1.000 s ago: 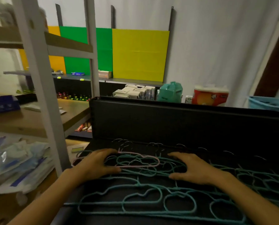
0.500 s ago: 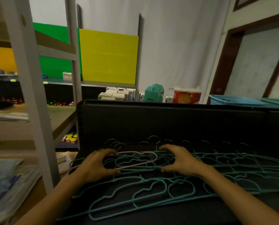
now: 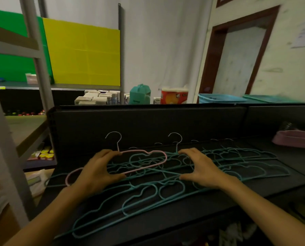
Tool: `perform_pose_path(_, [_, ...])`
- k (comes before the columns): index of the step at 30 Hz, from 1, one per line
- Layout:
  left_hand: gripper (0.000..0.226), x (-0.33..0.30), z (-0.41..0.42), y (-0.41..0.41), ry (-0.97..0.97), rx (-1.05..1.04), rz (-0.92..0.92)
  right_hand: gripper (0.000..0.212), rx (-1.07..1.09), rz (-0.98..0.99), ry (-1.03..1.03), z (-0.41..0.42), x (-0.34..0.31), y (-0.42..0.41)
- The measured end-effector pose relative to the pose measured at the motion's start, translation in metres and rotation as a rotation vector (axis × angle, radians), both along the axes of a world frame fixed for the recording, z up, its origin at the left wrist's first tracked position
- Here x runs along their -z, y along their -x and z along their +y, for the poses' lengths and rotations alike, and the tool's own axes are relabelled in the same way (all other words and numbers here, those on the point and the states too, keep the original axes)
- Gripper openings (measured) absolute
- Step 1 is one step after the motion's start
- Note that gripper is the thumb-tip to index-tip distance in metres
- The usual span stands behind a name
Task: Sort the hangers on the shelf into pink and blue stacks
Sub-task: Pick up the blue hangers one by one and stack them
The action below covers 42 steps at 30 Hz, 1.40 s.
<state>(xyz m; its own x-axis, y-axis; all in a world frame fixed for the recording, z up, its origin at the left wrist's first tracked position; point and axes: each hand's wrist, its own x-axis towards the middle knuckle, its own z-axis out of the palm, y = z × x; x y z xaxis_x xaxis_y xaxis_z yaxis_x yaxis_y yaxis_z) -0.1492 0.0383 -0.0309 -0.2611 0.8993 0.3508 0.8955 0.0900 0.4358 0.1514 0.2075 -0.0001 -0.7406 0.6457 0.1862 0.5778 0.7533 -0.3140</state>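
Note:
Several blue hangers (image 3: 148,196) lie tangled across the black shelf (image 3: 192,215). A single pink hanger (image 3: 144,151) sits on top at the left of the pile, tilted with its metal hook raised. My left hand (image 3: 98,169) grips this pink hanger, fingers at its neck and thumb on its lower bar. My right hand (image 3: 201,169) grips a blue hanger (image 3: 173,153) at its neck, and that hook also stands up. Part of the pink hanger's left end is hidden under my left hand.
The shelf's black back panel (image 3: 148,125) rises just behind the hangers. A pink tray (image 3: 295,139) sits at the shelf's far right. A grey rack post (image 3: 6,166) stands close on the left. Boxes, a teal container and a blue basin (image 3: 219,98) lie beyond.
Both hands have closed on a hanger and raised it, so the pink and one blue hook now stand up. The view has swung to the right.

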Motion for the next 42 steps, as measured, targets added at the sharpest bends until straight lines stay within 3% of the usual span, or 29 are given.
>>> perform_pose_path(9, [0.073,-0.026,0.057,-0.093,0.015,0.031,0.095,0.081,0.116,0.005,-0.044,0.038,-0.003,-0.108])
perform_pose_path(20, [0.074,-0.032,0.169,-0.291,-0.098,0.218,0.135,0.083,0.349,-0.008,-0.086,0.099,-0.009,-0.345])
perform_pose_path(26, [0.088,-0.025,0.227,-0.384,-0.080,0.339,0.112,0.082,0.496,0.018,-0.099,0.126,-0.003,-0.457])
perform_pose_path(30, [0.098,-0.027,0.266,-0.427,-0.057,0.396,0.145,0.081,0.558,0.058,-0.098,0.145,0.010,-0.507])
perform_pose_path(42, [0.080,-0.027,0.426,-0.526,-0.002,0.463,0.171,0.078,0.756,0.103,-0.118,0.263,0.032,-0.614])
